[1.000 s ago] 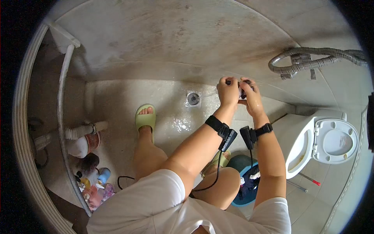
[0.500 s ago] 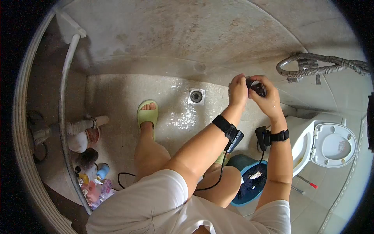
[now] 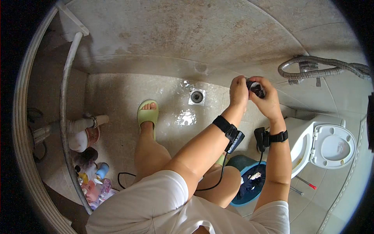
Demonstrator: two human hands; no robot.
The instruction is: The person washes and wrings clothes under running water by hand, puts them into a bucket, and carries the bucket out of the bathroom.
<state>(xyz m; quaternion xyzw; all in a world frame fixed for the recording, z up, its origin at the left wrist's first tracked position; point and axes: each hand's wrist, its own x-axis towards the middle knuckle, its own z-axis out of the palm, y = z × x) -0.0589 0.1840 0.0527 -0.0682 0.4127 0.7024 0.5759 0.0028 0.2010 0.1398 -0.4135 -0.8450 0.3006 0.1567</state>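
Note:
My left hand [image 3: 238,90] and my right hand [image 3: 269,98] are held out together above the tiled floor near the wall, both wet. Between them they squeeze a bunched-up dark cloth [image 3: 257,90], with a lighter patch on it; its exact kind does not show. Fingers of both hands wrap round the cloth and hide most of it. Below my forearms, a blue bucket [image 3: 235,202] holds dark clothes [image 3: 246,190] and a small whitish piece.
A floor drain [image 3: 197,97] lies in wet tiles ahead of my green slipper [image 3: 148,116]. On the right are a toilet [image 3: 333,146] and a coiled shower hose [image 3: 286,69]. Bottles [image 3: 103,171] stand at left behind a metal pipe [image 3: 64,117]. A cable [image 3: 222,175] hangs from my wristbands.
Both hands keep their grip on the cloth, with only a slight shift. The water splashes and glints on the floor near the drain have changed shape.

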